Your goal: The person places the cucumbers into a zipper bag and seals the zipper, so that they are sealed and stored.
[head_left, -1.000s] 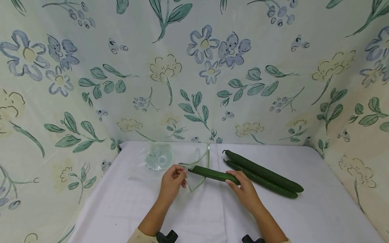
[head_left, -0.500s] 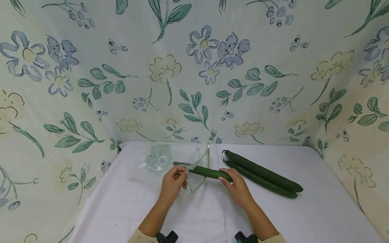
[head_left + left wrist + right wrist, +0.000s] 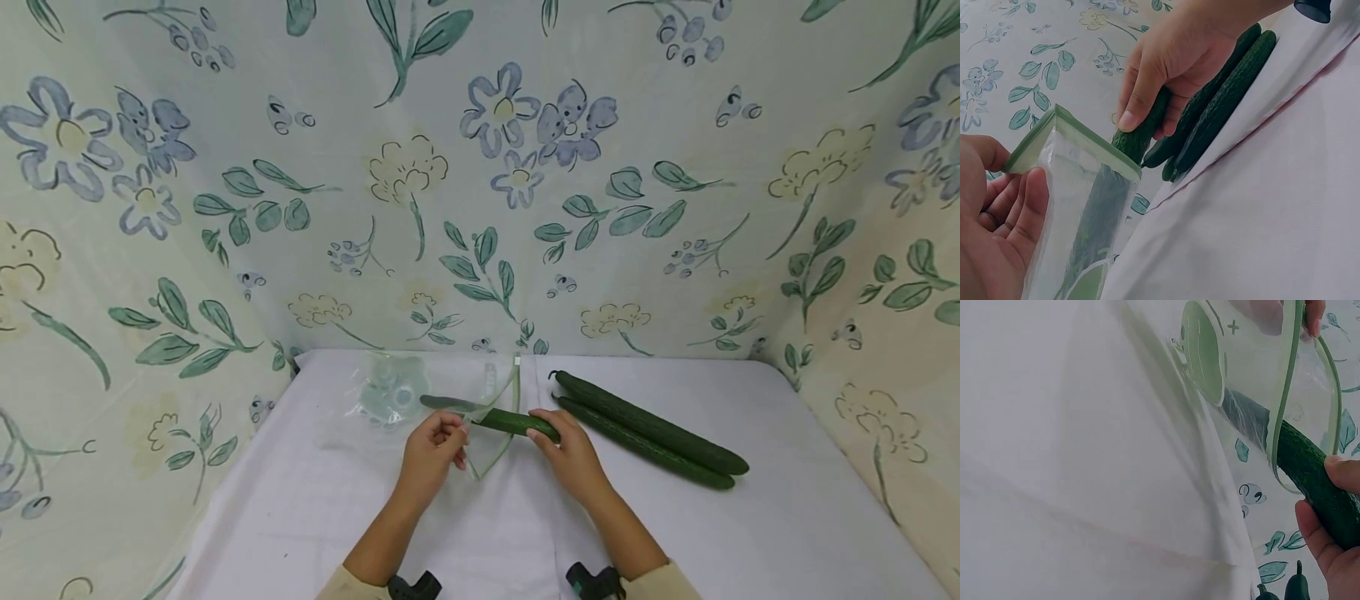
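A clear plastic zip bag (image 3: 1063, 194) with a green-edged mouth and a pale green print is held spread at its opening. My left hand (image 3: 433, 450) pinches the bag's green rim between thumb and fingers. My right hand (image 3: 567, 450) grips a dark green cucumber (image 3: 517, 422) near its right end. The cucumber's far part lies inside the bag and shows through the plastic; its near end sticks out of the mouth. In the right wrist view the bag's green rim (image 3: 1288, 381) loops round the cucumber.
Two more long cucumbers (image 3: 652, 421) lie side by side on the white-covered table (image 3: 750, 542), to the right of my right hand. Pale green printing on the bag (image 3: 393, 390) lies at the table's left back. A floral cloth (image 3: 480, 183) hangs behind.
My right hand has moved left with the cucumber, which has slid deeper into the bag. My left hand has stayed at the bag's rim, almost still.
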{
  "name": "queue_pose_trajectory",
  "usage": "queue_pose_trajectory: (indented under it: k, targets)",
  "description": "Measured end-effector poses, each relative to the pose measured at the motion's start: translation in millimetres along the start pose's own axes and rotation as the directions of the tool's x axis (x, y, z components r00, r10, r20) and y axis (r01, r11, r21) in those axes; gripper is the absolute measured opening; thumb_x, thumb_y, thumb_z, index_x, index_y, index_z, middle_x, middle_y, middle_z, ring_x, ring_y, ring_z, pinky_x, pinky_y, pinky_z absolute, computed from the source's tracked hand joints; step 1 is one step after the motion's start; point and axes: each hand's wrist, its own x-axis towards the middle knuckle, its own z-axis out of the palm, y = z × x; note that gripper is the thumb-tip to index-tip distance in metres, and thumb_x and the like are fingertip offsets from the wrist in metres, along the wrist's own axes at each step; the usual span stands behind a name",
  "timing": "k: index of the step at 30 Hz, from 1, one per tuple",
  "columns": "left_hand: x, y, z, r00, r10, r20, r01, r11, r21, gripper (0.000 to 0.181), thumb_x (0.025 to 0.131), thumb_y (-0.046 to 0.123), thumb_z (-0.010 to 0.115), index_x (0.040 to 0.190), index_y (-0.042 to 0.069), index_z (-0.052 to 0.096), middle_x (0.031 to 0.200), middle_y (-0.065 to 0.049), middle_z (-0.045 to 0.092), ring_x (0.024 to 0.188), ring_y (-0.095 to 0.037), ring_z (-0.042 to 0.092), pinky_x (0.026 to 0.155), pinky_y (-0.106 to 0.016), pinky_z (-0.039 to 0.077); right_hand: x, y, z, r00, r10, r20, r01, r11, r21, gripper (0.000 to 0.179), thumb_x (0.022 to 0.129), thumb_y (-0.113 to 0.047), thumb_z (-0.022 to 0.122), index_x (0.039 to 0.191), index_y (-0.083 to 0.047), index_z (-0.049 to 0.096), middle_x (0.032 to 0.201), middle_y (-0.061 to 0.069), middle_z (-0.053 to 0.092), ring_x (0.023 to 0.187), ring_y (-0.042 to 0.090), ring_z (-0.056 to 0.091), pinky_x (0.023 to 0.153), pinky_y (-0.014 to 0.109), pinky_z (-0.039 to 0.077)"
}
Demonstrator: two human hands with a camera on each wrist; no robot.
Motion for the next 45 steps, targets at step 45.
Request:
queue_pose_trajectory:
  k: [45]
  targets:
    - [-3.4, -1.6, 2.6, 0.993, -0.003, 0.121, -0.009, 0.995, 0.102, 0.014, 0.096, 0.009, 0.067, 0.104, -0.002, 0.063, 0.087, -0.017, 0.064, 0.063, -0.015, 0.061, 0.056, -0.026, 0.060, 28.2, -7.1, 41.2, 0.977, 0.161, 0.137, -0.185, 0.964, 0.192, 0.036, 0.096, -0.024, 0.070, 0.129, -0.009, 0.068, 0.128, 0.014, 0.070, 0.120, 0.026, 0.062, 0.104, 0.044, 0.050]
